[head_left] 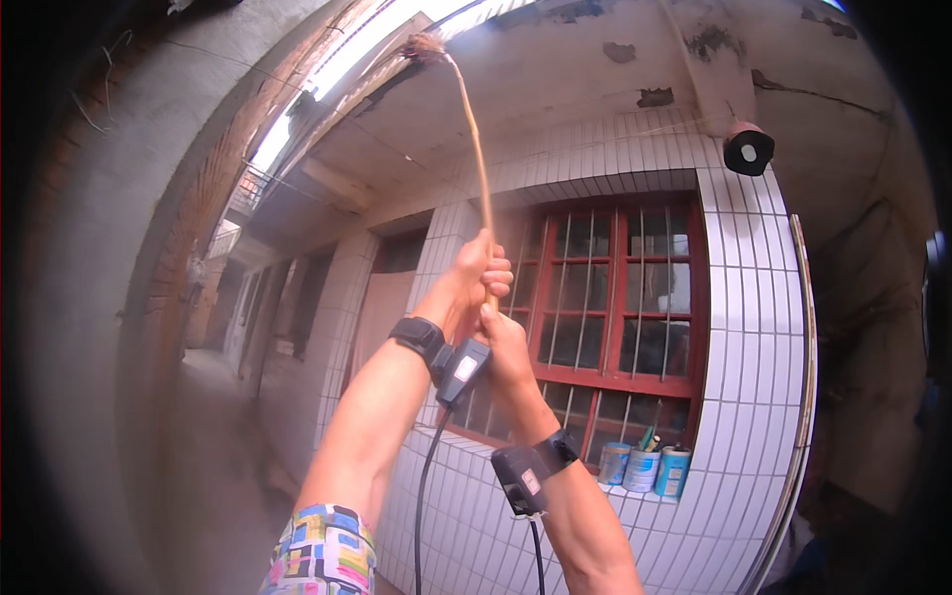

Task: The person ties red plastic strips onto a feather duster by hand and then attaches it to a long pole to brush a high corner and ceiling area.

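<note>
A long-handled broom (474,129) slants up from my hands, its thin wooden pole bending slightly toward the top. The brownish bristle head (423,48) is up by the edge of the overhanging ceiling; whether it touches is hard to tell. My left hand (480,273) is wrapped round the pole. Just below it, my right hand (504,342) is closed on the pole's lower part, thumb pointing up along it. Both wrists carry black straps with small boxes and cables, and the left box partly covers the space beside my right hand.
A red-framed barred window (615,288) is set in a white tiled wall (754,327). Three cans (643,470) stand on its sill. A dark cylindrical pipe end (749,151) hangs at upper right. A grey wall (89,327) and passage (213,397) lie left.
</note>
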Tool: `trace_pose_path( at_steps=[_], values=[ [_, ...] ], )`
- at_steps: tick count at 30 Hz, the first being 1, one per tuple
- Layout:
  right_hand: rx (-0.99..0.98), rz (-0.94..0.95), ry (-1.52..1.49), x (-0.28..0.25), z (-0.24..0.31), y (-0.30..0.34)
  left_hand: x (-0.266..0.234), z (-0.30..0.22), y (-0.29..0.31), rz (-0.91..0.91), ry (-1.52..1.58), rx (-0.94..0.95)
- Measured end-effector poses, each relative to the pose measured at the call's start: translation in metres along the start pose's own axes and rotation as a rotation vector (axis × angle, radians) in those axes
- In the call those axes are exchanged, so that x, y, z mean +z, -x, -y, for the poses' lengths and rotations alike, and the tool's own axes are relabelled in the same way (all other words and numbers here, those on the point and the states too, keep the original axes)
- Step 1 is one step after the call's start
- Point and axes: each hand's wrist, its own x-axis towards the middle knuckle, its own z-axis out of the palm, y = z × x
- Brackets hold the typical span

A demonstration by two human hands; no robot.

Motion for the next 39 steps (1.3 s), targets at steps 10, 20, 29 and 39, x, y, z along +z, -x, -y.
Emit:
trace_pose_path(
  at_steps=[10, 20, 29, 39],
  values=[
    [-0.146, -0.275, 0.189, 0.012, -0.084, -0.018, -0.063, 0.014, -0.011, 0.117, -0.11, -0.071],
    [0.165, -0.393, 0.023, -0.009, -0.157, 0.09, -0.062, 0.068, -0.033, 0.029, -0.137, -0.014],
    [0.19, -0.562, 0.425, -0.085, -0.165, 0.207, -0.023, 0.152, -0.025, -0.044, -0.069, 0.004],
    [0.146, -0.517, 0.814, -0.116, -0.119, 0.228, -0.038, 0.14, -0.04, -0.099, 0.181, 0.034]
  ],
)
